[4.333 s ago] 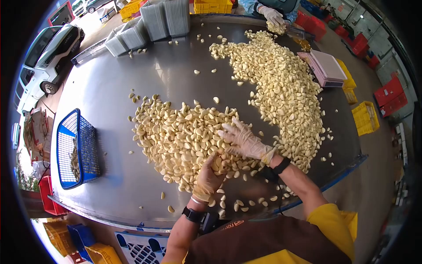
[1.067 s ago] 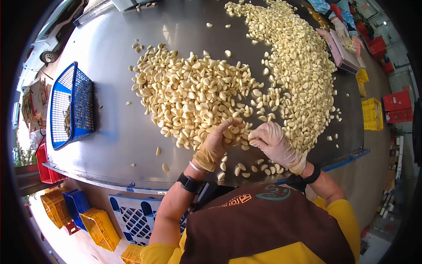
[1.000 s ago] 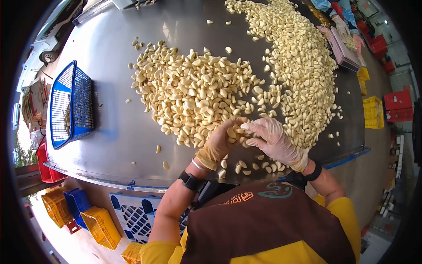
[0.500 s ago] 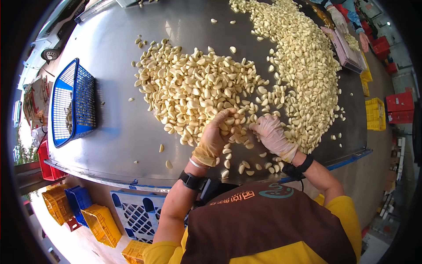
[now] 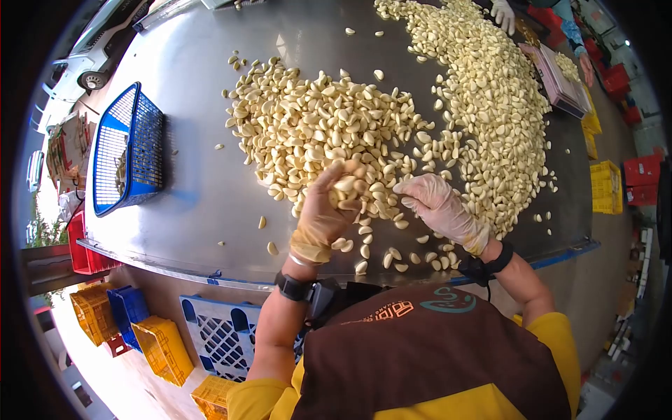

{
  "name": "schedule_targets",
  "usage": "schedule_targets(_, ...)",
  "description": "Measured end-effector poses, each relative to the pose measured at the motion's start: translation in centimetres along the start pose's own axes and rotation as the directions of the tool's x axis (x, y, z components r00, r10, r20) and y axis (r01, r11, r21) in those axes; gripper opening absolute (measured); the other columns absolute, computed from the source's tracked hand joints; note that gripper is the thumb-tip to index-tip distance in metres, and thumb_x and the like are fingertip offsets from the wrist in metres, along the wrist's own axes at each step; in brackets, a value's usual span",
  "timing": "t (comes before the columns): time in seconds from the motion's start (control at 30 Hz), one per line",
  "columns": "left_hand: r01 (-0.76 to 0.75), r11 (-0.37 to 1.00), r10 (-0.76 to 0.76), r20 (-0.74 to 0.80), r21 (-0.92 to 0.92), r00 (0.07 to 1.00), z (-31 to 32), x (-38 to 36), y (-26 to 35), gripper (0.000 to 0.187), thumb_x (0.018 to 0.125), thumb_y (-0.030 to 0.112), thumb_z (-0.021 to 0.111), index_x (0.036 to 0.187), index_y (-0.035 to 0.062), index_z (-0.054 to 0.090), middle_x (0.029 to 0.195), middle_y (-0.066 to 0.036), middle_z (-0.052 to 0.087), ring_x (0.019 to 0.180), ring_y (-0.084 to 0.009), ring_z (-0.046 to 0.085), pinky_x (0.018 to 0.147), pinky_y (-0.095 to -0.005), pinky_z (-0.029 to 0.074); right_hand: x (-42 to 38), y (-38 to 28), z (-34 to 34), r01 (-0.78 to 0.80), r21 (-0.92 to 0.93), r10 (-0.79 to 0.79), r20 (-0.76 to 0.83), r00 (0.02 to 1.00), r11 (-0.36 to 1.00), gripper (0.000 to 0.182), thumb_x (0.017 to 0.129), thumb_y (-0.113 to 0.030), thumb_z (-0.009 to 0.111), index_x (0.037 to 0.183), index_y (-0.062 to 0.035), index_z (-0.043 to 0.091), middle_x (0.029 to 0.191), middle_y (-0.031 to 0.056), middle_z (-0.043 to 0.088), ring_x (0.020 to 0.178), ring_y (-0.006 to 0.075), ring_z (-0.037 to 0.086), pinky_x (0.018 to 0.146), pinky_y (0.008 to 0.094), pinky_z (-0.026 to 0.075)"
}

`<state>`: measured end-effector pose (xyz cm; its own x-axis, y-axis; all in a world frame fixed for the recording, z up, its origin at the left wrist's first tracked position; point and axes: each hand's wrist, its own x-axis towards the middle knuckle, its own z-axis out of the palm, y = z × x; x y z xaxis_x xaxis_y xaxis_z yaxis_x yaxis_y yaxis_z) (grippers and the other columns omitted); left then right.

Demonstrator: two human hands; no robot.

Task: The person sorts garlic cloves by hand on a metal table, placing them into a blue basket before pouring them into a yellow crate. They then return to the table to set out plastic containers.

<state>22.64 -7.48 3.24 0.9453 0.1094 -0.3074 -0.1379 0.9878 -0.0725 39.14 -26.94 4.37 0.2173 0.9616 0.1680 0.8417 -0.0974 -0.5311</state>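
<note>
My left hand (image 5: 327,210), in a thin glove, is curled around several peeled garlic cloves (image 5: 346,185) at the near edge of a loose pile of garlic cloves (image 5: 315,122). To its right, my right hand (image 5: 437,204) wears a whitish glove. Thumb and fingertips are pressed together there, and I cannot make out whether anything is between them. A few single cloves lie on the metal table below both hands. Beyond my right hand spreads a larger heap of garlic cloves (image 5: 490,105).
A blue basket (image 5: 143,150) stands on the metal table (image 5: 203,210) at the left. At the far right are a pink scale-like box (image 5: 553,84) and another person's gloved hand (image 5: 502,15). Yellow crates (image 5: 162,350) and a blue pallet (image 5: 217,336) are below the table edge.
My left hand has moved left and a little nearer to me, away from my right hand, and cloves now show in it. The whole view has shifted slightly.
</note>
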Motion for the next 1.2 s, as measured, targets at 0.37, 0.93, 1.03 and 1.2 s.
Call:
schedule_targets(0.37,-0.371,0.928,0.344,-0.288,-0.043,0.894,-3.7,-11.4,5.2,0.021,0.097,0.016,0.055,0.113,0.0053,0.063,0.104,-0.009,0.067,0.092,-0.0206,0.065,0.061,-0.0250,0.050,-1.0,0.8,1.7,0.345,-0.179,-0.286,0.288,0.914,0.922,0.030,0.082,-0.030,0.070,0.112,-0.0240,0.069,0.126,0.0010,0.059,0.119,0.0242,0.052,0.103,0.0514,0.032)
schedule_targets(0.93,0.255,0.901,-0.161,-0.276,0.351,0.948,-4.4,-9.9,4.6,0.026,0.101,0.022,0.049,0.120,0.0069,0.059,0.106,-0.005,0.068,0.100,-0.0163,0.066,0.074,-0.0239,0.053,6.0,-10.1,5.9,-0.022,0.040,0.023,-0.027,0.999,0.999,0.020,0.084,-0.017,0.068,0.103,-0.0124,0.066,0.096,0.0058,0.062,0.093,0.0251,0.059,0.084,0.0372,0.045)
schedule_targets(1.03,0.298,0.898,-0.214,-0.272,0.324,0.938,-4.8,-9.2,5.3,0.027,0.102,0.026,0.050,0.120,0.0084,0.059,0.109,-0.004,0.067,0.100,-0.0161,0.066,0.074,-0.0231,0.052,7.5,-10.2,6.1,0.001,0.110,-0.001,0.000,1.000,0.994,0.040,0.086,-0.024,0.067,0.125,-0.0153,0.062,0.119,0.0085,0.061,0.112,0.0259,0.055,0.098,0.0387,0.041)
schedule_targets(1.2,0.236,0.937,-0.178,-0.227,0.259,0.958,-5.3,-9.6,7.4,0.026,0.100,0.032,0.055,0.112,0.0099,0.062,0.106,-0.002,0.066,0.093,-0.0148,0.064,0.066,-0.0223,0.048,6.8,-5.6,6.5,0.048,-0.349,0.059,0.291,0.955,0.936,0.061,0.085,-0.035,0.068,0.143,-0.0276,0.048,0.156,0.0113,0.029,0.144,0.0366,0.022,0.116,0.0508,0.016)
